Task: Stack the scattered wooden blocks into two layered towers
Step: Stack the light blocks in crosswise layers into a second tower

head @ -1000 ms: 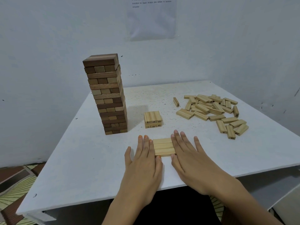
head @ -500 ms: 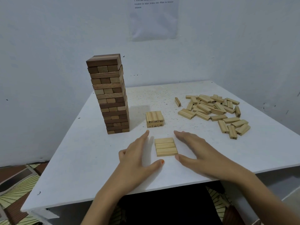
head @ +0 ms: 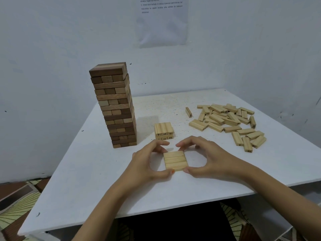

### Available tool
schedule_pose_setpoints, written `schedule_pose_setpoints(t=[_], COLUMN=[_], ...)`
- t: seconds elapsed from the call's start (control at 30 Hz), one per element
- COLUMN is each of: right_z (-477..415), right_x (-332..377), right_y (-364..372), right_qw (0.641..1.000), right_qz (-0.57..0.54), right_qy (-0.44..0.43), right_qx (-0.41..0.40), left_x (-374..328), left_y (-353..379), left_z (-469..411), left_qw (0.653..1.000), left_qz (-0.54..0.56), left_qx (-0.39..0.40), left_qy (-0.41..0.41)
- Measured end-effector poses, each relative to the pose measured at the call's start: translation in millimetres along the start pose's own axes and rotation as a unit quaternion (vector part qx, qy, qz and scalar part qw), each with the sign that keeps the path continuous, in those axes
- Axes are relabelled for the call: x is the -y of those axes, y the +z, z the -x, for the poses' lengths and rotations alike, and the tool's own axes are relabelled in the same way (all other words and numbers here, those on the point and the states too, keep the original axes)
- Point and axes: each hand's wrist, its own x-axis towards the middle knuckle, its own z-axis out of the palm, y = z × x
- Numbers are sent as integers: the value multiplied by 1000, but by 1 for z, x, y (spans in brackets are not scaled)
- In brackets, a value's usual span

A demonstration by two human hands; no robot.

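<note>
Three pale wooden blocks (head: 175,160) lie side by side as one flat layer near the table's front edge. My left hand (head: 144,164) curls round their left side, thumb at the near corner and fingers at the far corner. My right hand (head: 213,160) mirrors it on the right side, thumb on the near right corner. Just behind stands a short two-layer pale stack (head: 163,129) with numbers on its ends. A tall tower of dark and light brown blocks (head: 116,108) stands at the left. Several loose pale blocks (head: 225,119) lie scattered at the right.
The white table (head: 86,188) stands in a corner against white walls. A single block (head: 188,112) lies apart, left of the pile. A printed sheet (head: 161,20) hangs on the back wall. Patterned floor shows below the table's edges.
My hands lay flat against the sides of the three-block layer, then drew apart. Now both curl round it from front and back. The view has shifted slightly.
</note>
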Motion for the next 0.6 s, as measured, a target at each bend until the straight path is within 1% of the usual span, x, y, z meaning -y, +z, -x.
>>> schedule_pose_setpoints(t=[0.1,0.2,0.3,0.4,0.6], right_z=[-6,-21,-43,-65,-102], right_x=[2,5,8,9,-4], right_y=[-1,-10,-20,-25,-20], right_qw=[999,995,992,990,991], right_qz=[11,9,-8,-18,-18], right_qy=[-38,-76,-87,-81,-68], right_qx=[-25,-66,-95,-112,-116], left_x=[-1,-4,-8,-8,5], left_y=[-1,-6,-12,-15,-8], left_z=[-5,-15,-30,-45,-69], left_qw=[999,996,992,990,988], left_qz=[-2,7,29,38,73], left_qx=[-22,-63,-96,-115,-135], left_qy=[35,64,75,67,20])
